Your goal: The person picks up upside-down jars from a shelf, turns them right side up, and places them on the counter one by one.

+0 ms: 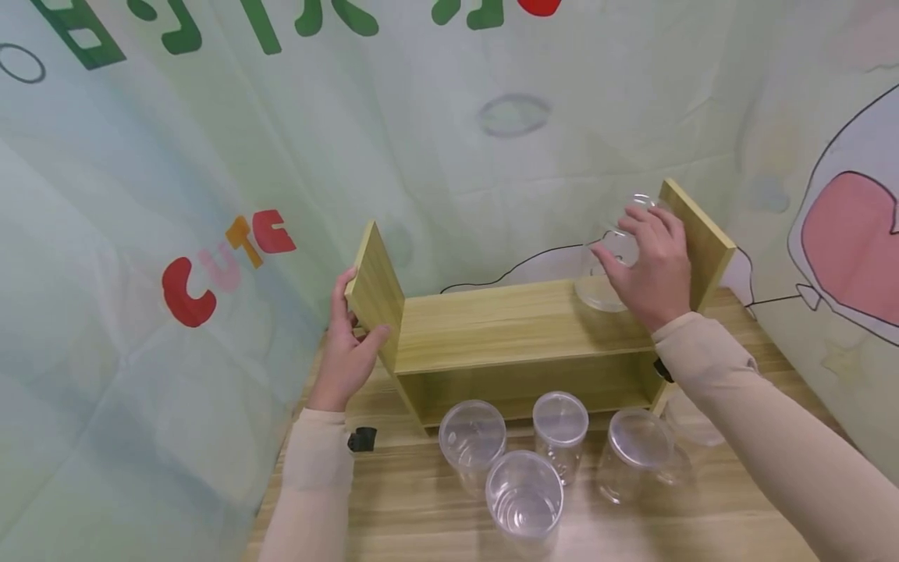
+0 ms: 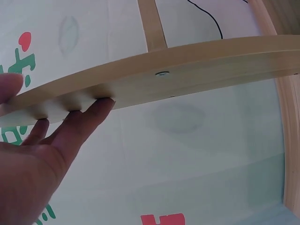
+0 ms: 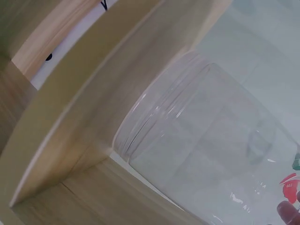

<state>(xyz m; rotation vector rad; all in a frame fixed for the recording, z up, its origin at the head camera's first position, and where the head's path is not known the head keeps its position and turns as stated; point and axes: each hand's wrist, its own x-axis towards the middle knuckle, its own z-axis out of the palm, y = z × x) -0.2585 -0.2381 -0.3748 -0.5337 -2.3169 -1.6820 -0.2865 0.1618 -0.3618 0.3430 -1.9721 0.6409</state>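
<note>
A small two-tier wooden shelf point(image 1: 485, 316) stands on the table near the fabric backdrop. My left hand point(image 1: 347, 351) grips the front edge of its left side panel point(image 1: 375, 293); in the left wrist view several fingers point(image 2: 86, 122) press one face of that board, thumb on the other side. At the right end of the upper board, my right hand point(image 1: 653, 269) holds a clear plastic jar point(image 1: 593, 285), thumb and fingers spread around it. The right wrist view shows the jar's ridged end point(image 3: 154, 112) close against wood, with one fingertip point(image 3: 288, 213) at the corner.
In front of the shelf stand more clear jars: a left one point(image 1: 472, 445), a front one point(image 1: 525, 499), a narrower one point(image 1: 559, 429) and a right one point(image 1: 635, 453). Another clear jar point(image 1: 691, 417) is partly behind my right forearm. The right side panel point(image 1: 702, 242) rises beside my right hand.
</note>
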